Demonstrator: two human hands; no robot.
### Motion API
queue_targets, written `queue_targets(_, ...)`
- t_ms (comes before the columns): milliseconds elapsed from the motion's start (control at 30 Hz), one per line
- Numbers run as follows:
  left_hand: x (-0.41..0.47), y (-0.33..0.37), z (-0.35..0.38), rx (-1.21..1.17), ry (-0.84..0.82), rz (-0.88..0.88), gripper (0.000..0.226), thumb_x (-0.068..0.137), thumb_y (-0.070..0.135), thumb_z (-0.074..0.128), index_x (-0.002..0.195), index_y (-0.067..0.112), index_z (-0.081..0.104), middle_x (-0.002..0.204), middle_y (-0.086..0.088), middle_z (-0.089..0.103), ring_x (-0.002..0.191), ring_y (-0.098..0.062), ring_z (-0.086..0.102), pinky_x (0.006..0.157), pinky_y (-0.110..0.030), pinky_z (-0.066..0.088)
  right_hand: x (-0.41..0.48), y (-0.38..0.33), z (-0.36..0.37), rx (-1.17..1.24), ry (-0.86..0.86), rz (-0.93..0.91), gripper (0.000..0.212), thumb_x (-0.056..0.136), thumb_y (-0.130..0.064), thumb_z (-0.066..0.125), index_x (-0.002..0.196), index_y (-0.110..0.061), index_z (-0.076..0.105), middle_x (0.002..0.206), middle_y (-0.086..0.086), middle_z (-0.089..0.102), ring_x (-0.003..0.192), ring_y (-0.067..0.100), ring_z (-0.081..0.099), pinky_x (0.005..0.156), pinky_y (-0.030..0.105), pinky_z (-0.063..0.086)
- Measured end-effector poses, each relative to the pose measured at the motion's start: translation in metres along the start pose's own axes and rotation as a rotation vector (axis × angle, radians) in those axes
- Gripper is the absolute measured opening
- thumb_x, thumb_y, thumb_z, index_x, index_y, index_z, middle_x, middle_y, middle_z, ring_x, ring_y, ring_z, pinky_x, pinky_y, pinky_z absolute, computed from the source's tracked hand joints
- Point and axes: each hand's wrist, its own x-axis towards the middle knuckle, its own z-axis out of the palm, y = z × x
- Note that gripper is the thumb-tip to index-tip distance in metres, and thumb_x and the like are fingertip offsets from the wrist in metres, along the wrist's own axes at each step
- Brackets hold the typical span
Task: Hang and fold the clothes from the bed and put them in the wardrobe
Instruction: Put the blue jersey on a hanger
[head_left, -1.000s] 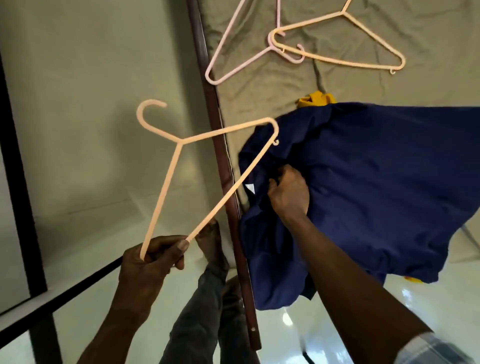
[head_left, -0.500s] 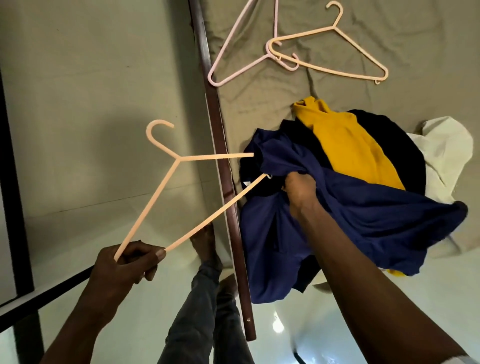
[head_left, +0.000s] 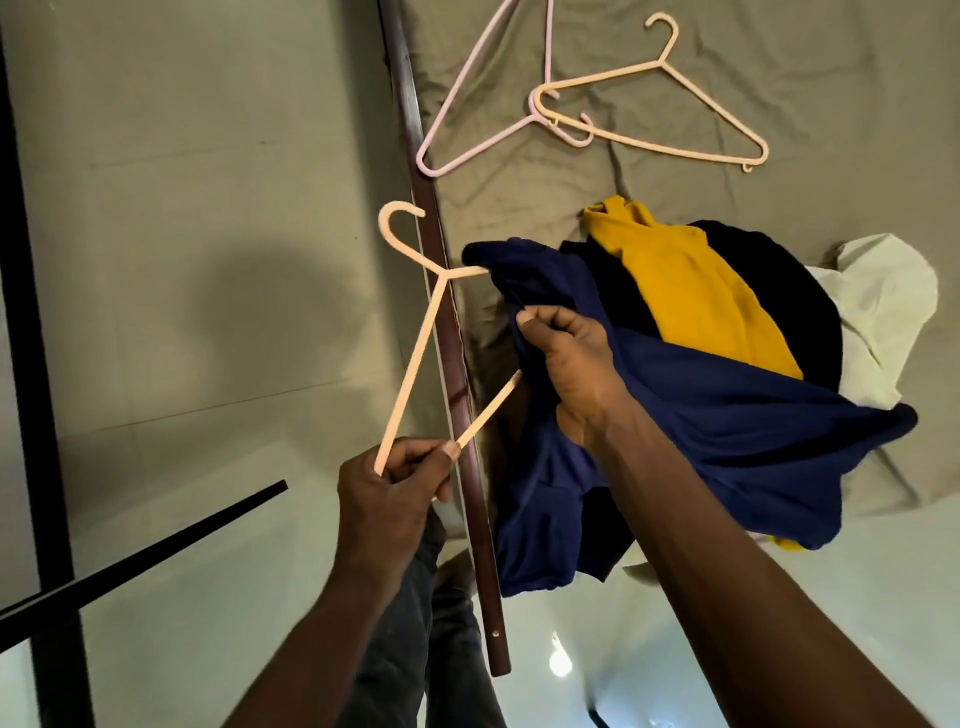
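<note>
**A:** From the head camera, what are the hands doing?

**B:** The left hand (head_left: 387, 493) has its fingers curled round one corner of a peach hanger (head_left: 414, 364). The hanger's far end is hidden inside a blue shirt (head_left: 727, 431).

**A:** And the right hand (head_left: 571, 364)?

**B:** It pinches the shirt's fabric between thumb and bent fingers, holding it just above the bed (head_left: 779, 78).

**A:** Where's the rest?

**B:** The shirt drapes over a yellow top (head_left: 691, 291), a black garment (head_left: 800, 291) and a white cloth (head_left: 883, 312). A pink hanger (head_left: 483, 146) and a second peach hanger (head_left: 661, 62) lie overlapping on the sheet
</note>
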Motion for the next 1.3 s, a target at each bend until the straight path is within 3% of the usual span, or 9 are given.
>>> queue_targets(167, -0.009, 0.016, 0.03, -0.197, 0.151, 0.009, 0.005, 0.09, 0.014, 0.077, 0.088, 0.016, 0.081, 0.064, -0.011, 0.07, 0.058, -0.017, 0.064, 0.06, -0.024, 0.053, -0.026, -0.011, 0.002, 0.11, -0.059, 0.04, 0.011, 0.097, -0.011, 0.068, 0.089, -0.017, 0.074, 0.085, -0.001, 0.074, 0.092, 0.017, 0.066, 0.096, 0.037, 0.054)
queue_targets(333, -0.004, 0.026, 0.071, -0.116, 0.12, 0.0, 0.012, 0.094, 0.04, 0.074, 0.094, 0.029, 0.081, 0.071, -0.004, 0.075, 0.071, -0.019, 0.072, 0.079, -0.04, 0.059, -0.036, -0.012, -0.004, 0.095, -0.078, 0.018, 0.004, 0.099, -0.018, 0.068, 0.097, -0.016, 0.071, 0.078, -0.003, 0.065, 0.081, 0.014, 0.058, 0.08, 0.034, 0.05)
queue_targets(500, 0.016, 0.05, 0.101, -0.076, -0.155, -0.1, 0.055, 0.101, 0.07, 0.031, 0.099, 0.036, 0.074, 0.082, 0.007, 0.075, 0.073, -0.008, 0.068, 0.068, -0.024, 0.054, -0.037, -0.017, -0.026, 0.06, -0.043, -0.014, 0.019, 0.102, -0.013, 0.064, 0.12, -0.015, 0.061, 0.074, 0.002, 0.064, 0.06, 0.013, 0.06, 0.051, 0.031, 0.049)
queue_targets(567, 0.025, 0.054, 0.102, -0.041, -0.326, -0.223, 0.059, 0.105, 0.065, 0.02, 0.113, 0.039, 0.072, 0.075, 0.013, 0.07, 0.068, -0.007, 0.058, 0.058, -0.024, 0.043, -0.035, -0.013, -0.036, -0.04, 0.031, -0.076, 0.012, 0.099, -0.015, 0.068, 0.108, -0.021, 0.063, 0.079, 0.008, 0.068, 0.071, 0.02, 0.065, 0.066, 0.038, 0.059)
queue_targets(667, 0.038, 0.053, 0.097, -0.053, -0.555, -0.289, 0.052, 0.108, 0.056, 0.033, 0.117, 0.023, 0.073, 0.085, -0.004, 0.07, 0.075, -0.017, 0.062, 0.056, -0.028, 0.034, -0.039, -0.002, -0.048, -0.185, 0.166, -0.125, 0.009, 0.093, -0.031, 0.072, 0.095, -0.024, 0.067, 0.09, 0.01, 0.075, 0.085, 0.028, 0.074, 0.082, 0.054, 0.061)
queue_targets(800, 0.045, 0.068, 0.096, 0.06, -0.7, -0.107, 0.032, 0.109, 0.034, 0.048, 0.128, 0.015, 0.067, 0.088, -0.003, 0.076, 0.073, -0.017, 0.074, 0.055, -0.027, 0.052, -0.053, 0.011, -0.064, -0.132, 0.268, -0.165, 0.005, 0.097, -0.025, 0.07, 0.099, -0.021, 0.07, 0.091, 0.0, 0.076, 0.086, 0.02, 0.074, 0.082, 0.048, 0.061)
queue_targets(933, 0.056, 0.082, 0.11, 0.33, -0.683, 0.17, 0.015, 0.101, 0.017, 0.066, 0.113, 0.01, 0.074, 0.087, -0.007, 0.078, 0.067, -0.017, 0.072, 0.057, -0.025, 0.056, -0.066, 0.022, -0.078, -0.025, 0.328, -0.13, 0.008, 0.098, -0.016, 0.07, 0.095, -0.022, 0.067, 0.072, -0.018, 0.064, 0.069, 0.004, 0.06, 0.07, 0.028, 0.054)
queue_targets(1133, 0.051, 0.089, 0.151, 0.213, -0.624, 0.144, 0.013, 0.1, 0.013, 0.068, 0.108, 0.003, 0.072, 0.087, -0.013, 0.077, 0.066, -0.025, 0.07, 0.061, -0.033, 0.062, -0.082, 0.027, -0.092, 0.144, 0.5, -0.05, 0.005, 0.097, -0.012, 0.071, 0.095, -0.016, 0.069, 0.077, 0.003, 0.067, 0.068, 0.012, 0.064, 0.063, 0.024, 0.056)
queue_targets(1300, 0.036, 0.081, 0.179, 0.186, -0.558, 0.168, 0.004, 0.098, 0.012, 0.07, 0.097, 0.01, 0.073, 0.082, -0.009, 0.076, 0.056, -0.014, 0.067, 0.057, -0.029, 0.061, -0.093, 0.014, -0.1, 0.273, 0.571, 0.039, 0.004, 0.1, -0.007, 0.066, 0.097, -0.004, 0.066, 0.06, -0.001, 0.063, 0.05, 0.008, 0.06, 0.05, 0.022, 0.053)
